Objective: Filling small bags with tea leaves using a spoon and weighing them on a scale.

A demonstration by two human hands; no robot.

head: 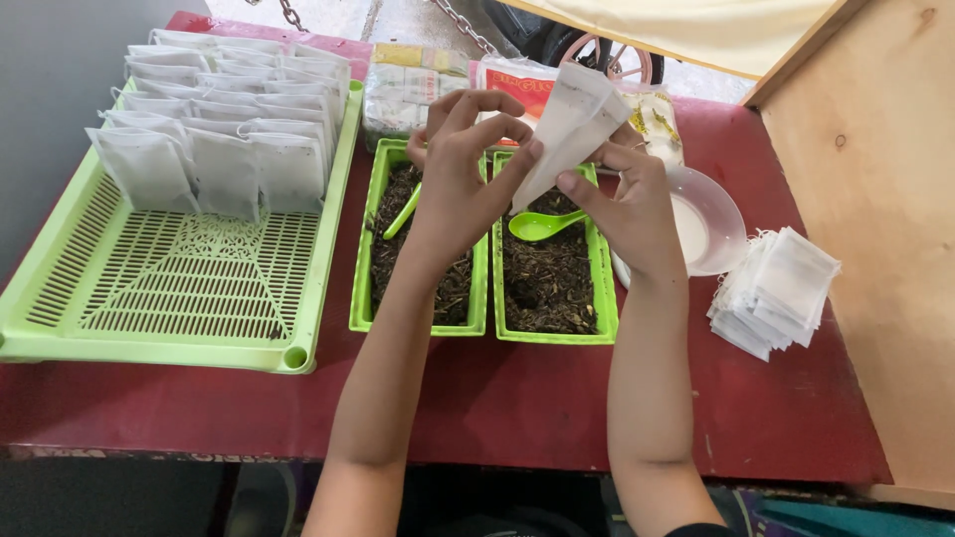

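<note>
A white paper sachet point(572, 124) is held tilted above two green trays of dried leaves point(545, 283). The left hand point(463, 174) pinches its lower edge; the right hand point(632, 194) pinches it at 4 o'clock. A green spoon point(537, 226) lies below. Empty sachets point(776, 293) are stacked at 3 o'clock, and filled sachets point(224, 129) stand in a slotted green tray point(169, 288) at 9 o'clock.

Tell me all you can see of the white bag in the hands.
The bag is a small white pouch of thin paper or fabric, flat with a crease, tilted. The left hand pinches its lower edge, the right hand holds it from the other side. It hangs above the right green tray of dark loose leaves.
</note>
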